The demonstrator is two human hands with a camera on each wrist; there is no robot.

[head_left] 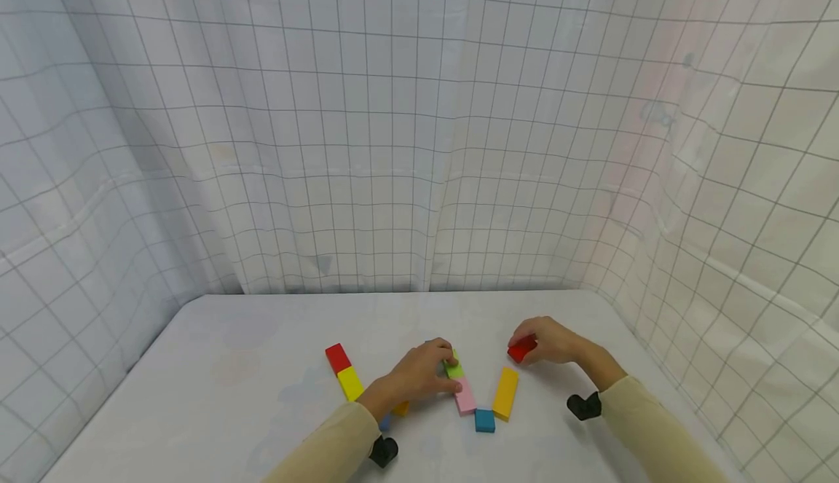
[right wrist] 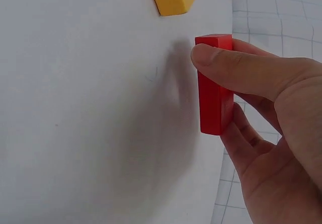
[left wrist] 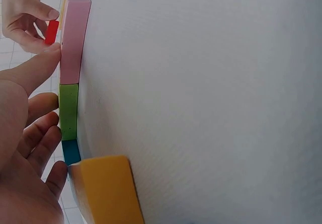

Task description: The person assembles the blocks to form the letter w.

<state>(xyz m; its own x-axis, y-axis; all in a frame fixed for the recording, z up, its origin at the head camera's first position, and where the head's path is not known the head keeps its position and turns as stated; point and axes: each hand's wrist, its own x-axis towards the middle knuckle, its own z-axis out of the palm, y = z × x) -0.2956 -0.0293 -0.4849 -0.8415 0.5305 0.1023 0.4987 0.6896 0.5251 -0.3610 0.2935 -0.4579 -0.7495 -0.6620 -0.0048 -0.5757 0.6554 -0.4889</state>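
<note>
My right hand (head_left: 549, 340) pinches a small red block (right wrist: 214, 90) between thumb and fingers; the right wrist view shows it just above the table, with a shadow beside it. My left hand (head_left: 419, 372) is over the row of blocks at the middle, its thumb tip at the pink block (head_left: 465, 397) and its fingertips along the light green block (left wrist: 68, 112). The fingers are loosely bent and hold nothing. Past the green block, a teal block (left wrist: 71, 152) continues the row. The near end of the pink block meets another teal block (head_left: 485, 420), beside a yellow-orange block (head_left: 505, 393).
To the left, a red block (head_left: 338, 358) and a yellow block (head_left: 350, 384) form a slanting line. My left forearm partly hides a blue block (head_left: 384, 422) and an orange block (left wrist: 108, 189). White grid-patterned curtains (head_left: 354, 140) surround the white table (head_left: 216, 366).
</note>
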